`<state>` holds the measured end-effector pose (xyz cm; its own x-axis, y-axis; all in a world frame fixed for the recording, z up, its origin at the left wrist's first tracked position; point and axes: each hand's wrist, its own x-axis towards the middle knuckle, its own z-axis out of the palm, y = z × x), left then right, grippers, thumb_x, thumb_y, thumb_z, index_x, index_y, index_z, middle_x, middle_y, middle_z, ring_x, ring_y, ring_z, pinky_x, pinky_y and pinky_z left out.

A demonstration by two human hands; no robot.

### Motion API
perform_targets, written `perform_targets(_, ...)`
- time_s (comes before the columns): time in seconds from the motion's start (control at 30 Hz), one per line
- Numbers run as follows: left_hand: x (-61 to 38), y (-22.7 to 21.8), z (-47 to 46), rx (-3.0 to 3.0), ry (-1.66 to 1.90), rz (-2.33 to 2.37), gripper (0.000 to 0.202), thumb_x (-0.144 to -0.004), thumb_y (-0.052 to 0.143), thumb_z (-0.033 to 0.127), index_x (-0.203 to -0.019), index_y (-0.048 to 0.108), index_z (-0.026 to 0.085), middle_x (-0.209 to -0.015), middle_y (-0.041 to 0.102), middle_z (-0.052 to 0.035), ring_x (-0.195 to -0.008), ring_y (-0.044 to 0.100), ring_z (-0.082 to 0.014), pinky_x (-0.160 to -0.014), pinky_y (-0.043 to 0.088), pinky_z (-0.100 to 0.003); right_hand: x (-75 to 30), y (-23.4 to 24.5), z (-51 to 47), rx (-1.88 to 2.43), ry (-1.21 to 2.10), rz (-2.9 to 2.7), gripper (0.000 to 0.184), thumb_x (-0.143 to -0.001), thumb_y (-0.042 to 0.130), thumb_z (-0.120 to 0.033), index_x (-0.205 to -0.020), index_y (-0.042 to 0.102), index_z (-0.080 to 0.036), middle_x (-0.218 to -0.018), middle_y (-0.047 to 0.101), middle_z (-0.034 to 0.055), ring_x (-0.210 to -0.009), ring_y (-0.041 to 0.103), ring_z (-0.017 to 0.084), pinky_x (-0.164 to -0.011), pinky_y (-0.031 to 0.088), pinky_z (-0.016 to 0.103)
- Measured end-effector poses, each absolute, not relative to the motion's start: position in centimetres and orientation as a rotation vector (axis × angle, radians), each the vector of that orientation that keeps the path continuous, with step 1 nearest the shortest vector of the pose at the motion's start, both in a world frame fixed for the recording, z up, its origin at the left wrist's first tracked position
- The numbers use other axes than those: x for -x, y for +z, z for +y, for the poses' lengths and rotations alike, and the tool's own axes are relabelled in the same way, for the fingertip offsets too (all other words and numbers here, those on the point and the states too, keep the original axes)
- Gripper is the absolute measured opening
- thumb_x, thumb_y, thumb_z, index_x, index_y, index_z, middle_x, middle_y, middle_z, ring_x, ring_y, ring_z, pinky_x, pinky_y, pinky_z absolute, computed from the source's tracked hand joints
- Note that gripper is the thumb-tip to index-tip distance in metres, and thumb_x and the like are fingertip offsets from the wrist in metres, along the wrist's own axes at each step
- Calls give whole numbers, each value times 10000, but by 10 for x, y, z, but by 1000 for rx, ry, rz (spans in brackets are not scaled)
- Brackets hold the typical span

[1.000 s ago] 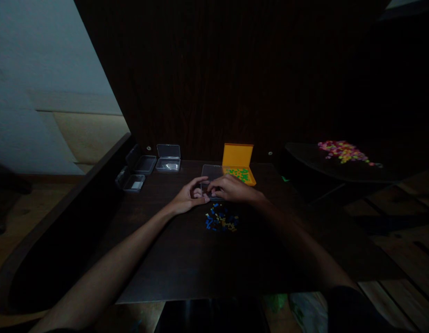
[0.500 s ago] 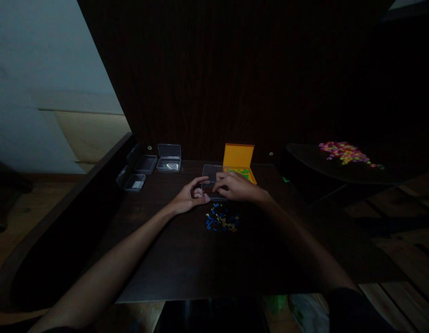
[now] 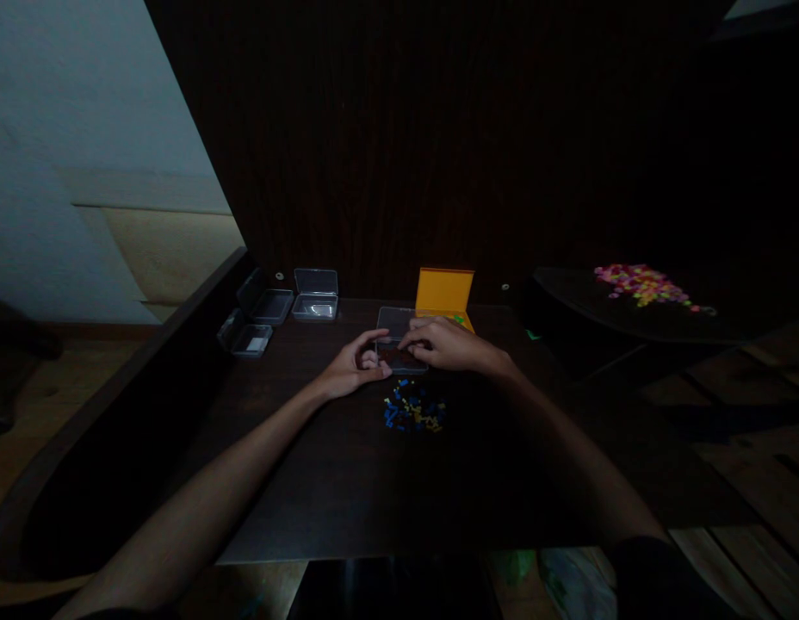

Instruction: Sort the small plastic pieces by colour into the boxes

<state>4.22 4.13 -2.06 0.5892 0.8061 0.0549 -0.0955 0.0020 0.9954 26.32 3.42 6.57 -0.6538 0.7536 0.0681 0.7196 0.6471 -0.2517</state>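
Observation:
On a dark table (image 3: 348, 482) a small clear plastic box (image 3: 398, 351) lies open in front of me, with dark reddish bits in its tray. My left hand (image 3: 353, 368) rests against the box's left front corner, fingers curled, thumb and forefinger pinched at its edge. My right hand (image 3: 446, 344) lies over the box's right side, fingers bent down onto the tray. Whether it holds a piece is hidden. A small heap of blue, yellow and dark beads (image 3: 413, 413) lies just in front of both hands.
An open orange box (image 3: 443, 294) with green pieces stands behind my right hand. Three clear open boxes (image 3: 314, 294) sit at the table's back left. A pile of pink and yellow pieces (image 3: 641, 284) lies on a dark surface to the right.
My right hand has slid a little to the right and back over the clear box, uncovering more of its tray. My left hand has stayed where it was.

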Motion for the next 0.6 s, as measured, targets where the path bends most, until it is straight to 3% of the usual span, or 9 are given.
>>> perform_targets(0.23, -42, -20, 41, -1389, 815, 669, 756, -663, 810, 226, -1335, 465, 207, -1225, 579, -96, -752, 580, -73, -752, 494, -259, -254, 84, 17, 1026, 517, -2824, 156, -823, 602, -175, -905, 734, -183, -676, 619, -17, -585, 497, 96, -597, 325, 225)
perform_targets(0.6, -42, -21, 42, -1384, 828, 655, 736, -666, 805, 189, -1328, 484, 211, -1345, 522, -135, -773, 599, -69, -746, 503, -246, -223, 68, -5, 983, 499, -3195, 92, -799, 683, -254, -852, 753, -223, -790, 715, 28, -748, 602, 157, -586, 296, 254)
